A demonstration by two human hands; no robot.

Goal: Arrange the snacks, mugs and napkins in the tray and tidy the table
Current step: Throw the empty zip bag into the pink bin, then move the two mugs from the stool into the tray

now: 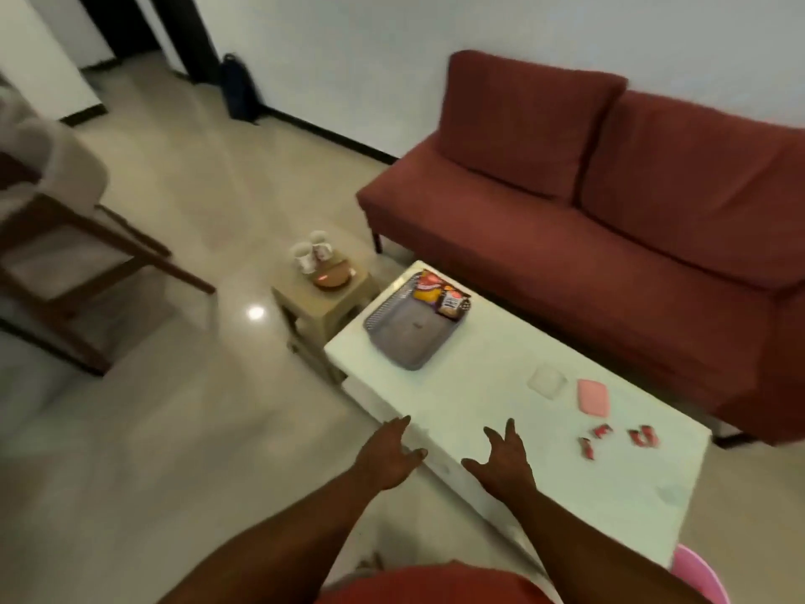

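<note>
A grey tray (400,342) lies at the far left end of the white table (501,407), with snack packets (440,294) at its far end. Two white mugs (310,250) stand on a small beige stool (324,298) left of the table, beside a brown round object (333,276). On the table's right part lie a white napkin (546,382), a pink napkin (593,397) and several small red wrappers (618,438). My left hand (387,455) hovers open at the table's near edge. My right hand (507,455) is open just above the tabletop. Both hold nothing.
A dark red sofa (610,220) runs along the table's far side. A wooden chair with a pale cushion (52,220) stands at the left. A dark bag (237,87) leans against the far wall. A pink seat (701,573) shows at bottom right.
</note>
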